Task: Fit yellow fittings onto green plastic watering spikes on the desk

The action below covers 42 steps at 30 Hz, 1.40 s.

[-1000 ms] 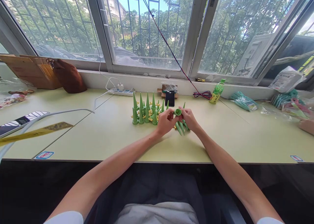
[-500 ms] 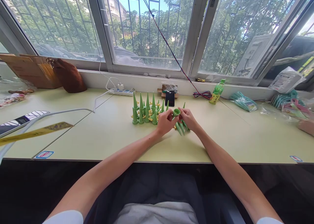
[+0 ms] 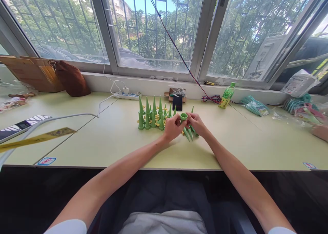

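Note:
Between both hands, a green plastic watering spike (image 3: 183,117) is held with its round, open end facing up. My left hand (image 3: 173,126) is closed, its fingertips pinching the left side of that end. From the right, my right hand (image 3: 196,124) also grips the spike, and its fingers hide the lower part. Left of my hands, several green spikes (image 3: 147,121) stand upright in rows, with small yellow valves on their sides. Under my right hand, several more spikes (image 3: 190,134) lie on the table, partly covered.
On the pale table (image 3: 110,141) a black phone (image 3: 177,103) lies behind the spikes. A drink bottle (image 3: 227,95), packs of teal hangers (image 3: 255,105) and a power strip (image 3: 127,96) line the back. A brown bag (image 3: 70,79) stands at left, near a white cable (image 3: 84,114).
The open end of the held spike has tilted slightly, so its mouth looks narrower and more of its outer wall shows. Both hands have stayed nearly in place.

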Available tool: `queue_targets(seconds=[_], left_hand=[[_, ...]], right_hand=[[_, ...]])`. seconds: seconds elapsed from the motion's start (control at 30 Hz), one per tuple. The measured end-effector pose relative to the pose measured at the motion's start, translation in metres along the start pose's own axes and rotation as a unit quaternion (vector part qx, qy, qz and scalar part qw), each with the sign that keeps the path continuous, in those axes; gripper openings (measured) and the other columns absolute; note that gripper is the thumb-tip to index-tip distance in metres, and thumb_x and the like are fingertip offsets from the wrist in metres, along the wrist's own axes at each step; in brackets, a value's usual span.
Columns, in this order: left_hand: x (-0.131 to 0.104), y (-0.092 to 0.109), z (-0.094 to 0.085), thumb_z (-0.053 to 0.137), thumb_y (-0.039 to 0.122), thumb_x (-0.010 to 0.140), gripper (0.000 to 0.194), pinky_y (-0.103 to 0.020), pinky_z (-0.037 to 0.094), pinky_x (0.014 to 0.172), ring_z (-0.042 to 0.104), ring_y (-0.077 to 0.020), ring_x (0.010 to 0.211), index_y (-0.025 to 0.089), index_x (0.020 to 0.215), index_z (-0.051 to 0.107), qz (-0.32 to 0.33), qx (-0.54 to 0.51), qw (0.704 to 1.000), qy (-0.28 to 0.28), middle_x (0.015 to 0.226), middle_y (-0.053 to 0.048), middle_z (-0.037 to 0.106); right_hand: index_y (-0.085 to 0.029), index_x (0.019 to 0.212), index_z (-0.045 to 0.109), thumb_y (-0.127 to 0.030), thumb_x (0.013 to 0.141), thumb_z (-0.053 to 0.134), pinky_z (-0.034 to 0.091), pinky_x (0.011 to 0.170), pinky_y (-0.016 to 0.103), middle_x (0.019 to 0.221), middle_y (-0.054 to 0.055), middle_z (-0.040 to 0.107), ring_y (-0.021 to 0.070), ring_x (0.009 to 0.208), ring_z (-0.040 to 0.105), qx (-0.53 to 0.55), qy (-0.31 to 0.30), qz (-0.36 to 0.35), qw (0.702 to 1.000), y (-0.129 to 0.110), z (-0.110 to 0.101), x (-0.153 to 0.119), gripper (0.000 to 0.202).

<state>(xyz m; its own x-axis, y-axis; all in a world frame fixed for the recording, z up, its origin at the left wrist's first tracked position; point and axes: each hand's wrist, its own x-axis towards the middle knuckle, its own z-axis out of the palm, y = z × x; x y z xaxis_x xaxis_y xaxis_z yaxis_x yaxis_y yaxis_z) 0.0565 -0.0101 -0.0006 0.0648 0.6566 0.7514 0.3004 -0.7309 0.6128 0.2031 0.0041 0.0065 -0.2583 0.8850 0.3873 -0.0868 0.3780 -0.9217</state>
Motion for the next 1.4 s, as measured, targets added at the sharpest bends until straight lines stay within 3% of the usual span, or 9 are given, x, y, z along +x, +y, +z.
queue_targets(seconds=[0.4, 0.7, 0.9, 1.1, 1.27, 1.4], left_hand=[[0.0, 0.001, 0.002, 0.065, 0.036, 0.083, 0.033, -0.022, 0.03, 0.047, 0.035, -0.0067, 0.045, 0.019, 0.062, 0.045, -0.009, -0.011, 1.0, -0.003, 0.048, 0.007, 0.043], [0.001, 0.002, 0.001, 0.059, 0.047, 0.091, 0.042, -0.023, 0.029, 0.045, 0.035, -0.0064, 0.043, 0.019, 0.063, 0.045, -0.009, -0.034, 0.999, -0.019, 0.048, 0.007, 0.042], [0.001, 0.002, 0.001, 0.053, 0.054, 0.094, 0.046, -0.023, 0.029, 0.043, 0.038, -0.0072, 0.041, 0.02, 0.065, 0.044, -0.041, -0.057, 0.997, -0.017, 0.049, 0.006, 0.04], [0.001, 0.0, 0.002, 0.057, 0.054, 0.092, 0.036, -0.019, 0.027, 0.038, 0.043, -0.0038, 0.04, 0.022, 0.087, 0.041, -0.075, -0.115, 0.99, -0.011, 0.073, 0.005, 0.054], [0.001, -0.002, 0.002, 0.051, 0.046, 0.097, 0.026, -0.017, 0.034, 0.04, 0.045, -0.0019, 0.043, 0.022, 0.099, 0.04, -0.038, -0.123, 0.992, -0.008, 0.091, 0.0, 0.055], [0.001, -0.002, 0.003, 0.051, 0.036, 0.097, 0.017, -0.016, 0.036, 0.04, 0.043, -0.001, 0.042, 0.023, 0.105, 0.043, -0.021, -0.109, 0.994, -0.009, 0.092, 0.0, 0.055]], right_hand=[[-0.02, 0.059, 0.048, -0.067, 0.082, 0.062, 0.031, 0.042, 0.024, 0.05, -0.005, 0.043, 0.0083, 0.043, 0.039, 0.005, 0.011, -0.009, 1.0, 0.004, -0.001, 0.002, 0.055], [-0.021, 0.05, 0.04, -0.075, 0.078, 0.06, 0.029, 0.037, 0.025, 0.046, -0.005, 0.035, 0.0075, 0.039, 0.034, 0.011, 0.07, 0.005, 0.997, -0.003, 0.004, 0.002, 0.064], [-0.022, 0.048, 0.036, -0.079, 0.078, 0.057, 0.028, 0.036, 0.024, 0.042, -0.005, 0.032, 0.0071, 0.037, 0.03, 0.029, 0.071, 0.017, 0.997, -0.004, 0.005, 0.002, 0.068], [-0.022, 0.046, 0.031, -0.081, 0.076, 0.058, 0.029, 0.036, 0.025, 0.042, -0.006, 0.026, 0.0075, 0.037, 0.03, 0.076, 0.083, 0.027, 0.993, -0.01, 0.008, 0.002, 0.071], [-0.023, 0.046, 0.029, -0.079, 0.079, 0.056, 0.026, 0.035, 0.025, 0.038, -0.005, 0.027, 0.0079, 0.036, 0.031, 0.091, 0.07, 0.037, 0.993, -0.013, 0.009, 0.001, 0.071], [-0.023, 0.044, 0.028, -0.08, 0.08, 0.054, 0.024, 0.036, 0.026, 0.037, -0.004, 0.03, 0.0075, 0.035, 0.031, 0.084, 0.056, 0.025, 0.995, -0.017, 0.009, -0.001, 0.073]])
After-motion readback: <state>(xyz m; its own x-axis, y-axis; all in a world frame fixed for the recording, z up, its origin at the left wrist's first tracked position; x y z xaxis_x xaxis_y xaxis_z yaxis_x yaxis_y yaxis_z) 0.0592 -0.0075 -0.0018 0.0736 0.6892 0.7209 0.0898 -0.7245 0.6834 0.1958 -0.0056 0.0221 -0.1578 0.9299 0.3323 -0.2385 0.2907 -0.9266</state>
